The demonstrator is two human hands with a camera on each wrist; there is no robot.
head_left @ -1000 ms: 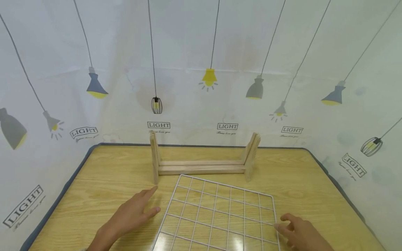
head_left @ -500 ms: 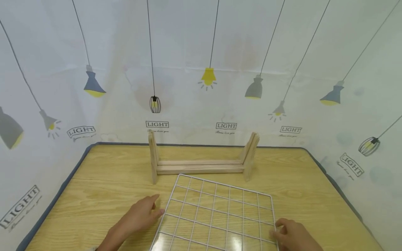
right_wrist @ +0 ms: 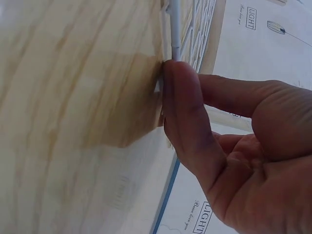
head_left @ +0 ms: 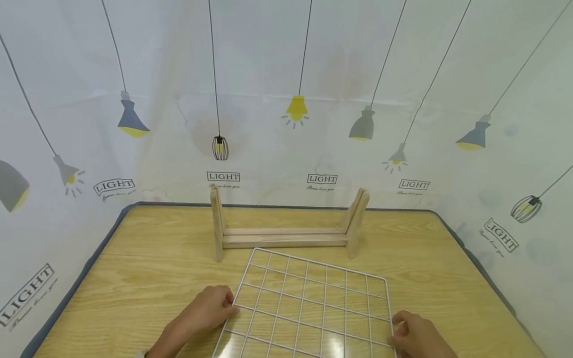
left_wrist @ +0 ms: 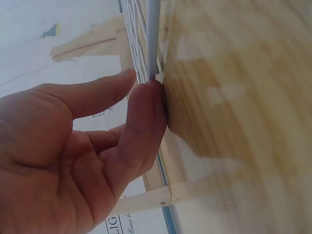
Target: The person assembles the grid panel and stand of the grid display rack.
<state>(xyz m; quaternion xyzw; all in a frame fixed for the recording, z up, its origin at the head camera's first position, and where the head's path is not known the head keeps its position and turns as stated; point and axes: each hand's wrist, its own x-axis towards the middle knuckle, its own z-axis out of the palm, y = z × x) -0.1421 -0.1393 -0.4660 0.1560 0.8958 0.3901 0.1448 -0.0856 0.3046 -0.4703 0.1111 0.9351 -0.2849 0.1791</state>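
Note:
A white wire grid panel [head_left: 302, 299] lies low over the table at a slant, its near edge cut off by the frame's bottom. My left hand [head_left: 207, 311] holds its left edge. In the left wrist view, that hand [left_wrist: 92, 146] has fingers curled at the edge wire [left_wrist: 153, 39], with the thumb on the other side. At the panel's right edge, my right hand [head_left: 418, 335] pinches the frame. The right wrist view shows the right hand's [right_wrist: 243, 151] fingertips against the edge wire [right_wrist: 175, 29]; the thumb tip is partly hidden behind them.
Behind the panel stands a wooden rack [head_left: 284, 242] with two uprights joined by low crossbars. The wood-grain table [head_left: 447, 278] has a dark blue rim. Pale sheeting [head_left: 268, 59] printed with hanging lamps surrounds its back and sides.
My left hand has moved right and closed its fingers on the panel's left edge. My right hand has shifted slightly left and taken hold of the right edge. The panel has hardly moved.

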